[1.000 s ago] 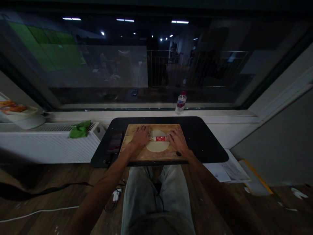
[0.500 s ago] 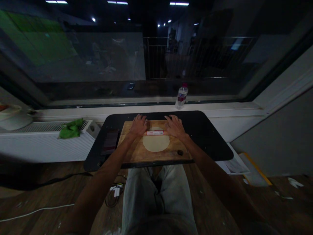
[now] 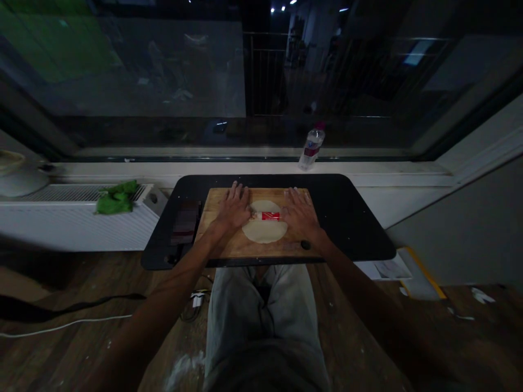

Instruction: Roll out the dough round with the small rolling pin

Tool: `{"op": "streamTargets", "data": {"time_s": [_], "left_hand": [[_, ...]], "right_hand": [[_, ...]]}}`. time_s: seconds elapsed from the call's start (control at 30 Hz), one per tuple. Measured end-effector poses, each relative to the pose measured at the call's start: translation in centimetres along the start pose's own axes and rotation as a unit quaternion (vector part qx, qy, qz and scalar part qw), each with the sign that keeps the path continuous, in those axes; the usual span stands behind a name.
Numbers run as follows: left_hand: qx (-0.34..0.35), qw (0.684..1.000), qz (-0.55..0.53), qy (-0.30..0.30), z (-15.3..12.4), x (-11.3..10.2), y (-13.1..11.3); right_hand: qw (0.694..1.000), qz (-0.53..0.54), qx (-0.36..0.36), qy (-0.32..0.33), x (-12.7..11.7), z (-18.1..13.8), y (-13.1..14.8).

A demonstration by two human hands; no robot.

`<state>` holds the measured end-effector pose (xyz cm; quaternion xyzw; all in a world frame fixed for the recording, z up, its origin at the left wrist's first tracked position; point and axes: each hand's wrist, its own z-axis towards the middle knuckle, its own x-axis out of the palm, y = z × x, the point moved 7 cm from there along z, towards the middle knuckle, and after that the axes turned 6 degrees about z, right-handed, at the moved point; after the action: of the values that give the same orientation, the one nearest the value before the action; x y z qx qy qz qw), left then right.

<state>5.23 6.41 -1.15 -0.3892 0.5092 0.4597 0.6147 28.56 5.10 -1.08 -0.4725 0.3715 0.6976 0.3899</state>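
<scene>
A rolling pin (image 3: pixel 270 216) with a red and white label lies crosswise over a thin, round sheet of dough (image 3: pixel 265 233). Under the dough is a wooden cutting board (image 3: pixel 229 248) with a hole near its front right corner. My left hand (image 3: pixel 236 208) rests palm down on the pin's left end, fingers stretched forward and spread. On the right end lies my right hand (image 3: pixel 300 214), flat in the same way. Both palms cover the pin's ends. Dough shows behind and in front of the pin.
The board sits on a black table (image 3: pixel 351 228). A dark, blurred flat item (image 3: pixel 184 222) lies left of the board. Beyond are a water bottle (image 3: pixel 312 148) on the windowsill, a green cloth (image 3: pixel 117 197) on the radiator (image 3: pixel 77 226), and cables (image 3: pixel 190 313) on the floor.
The pin and both hands have moved toward me over the dough, and the pin has turned, showing more red on its label. The camera view has tilted down.
</scene>
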Motion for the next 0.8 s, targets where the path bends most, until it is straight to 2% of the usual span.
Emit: {"op": "streamTargets", "data": {"time_s": [0.27, 0.8], "left_hand": [[-0.002, 1.0, 0.007, -0.01, -3.4, -0.7, -0.8], [0.015, 1.0, 0.001, -0.025, -8.1, -1.4, -1.4]], "right_hand": [[0.998, 0.016, 0.057, -0.023, -2.5, -4.3, 3.4], [0.988, 0.043, 0.094, -0.113, -2.5, -12.2, 8.4]]}}
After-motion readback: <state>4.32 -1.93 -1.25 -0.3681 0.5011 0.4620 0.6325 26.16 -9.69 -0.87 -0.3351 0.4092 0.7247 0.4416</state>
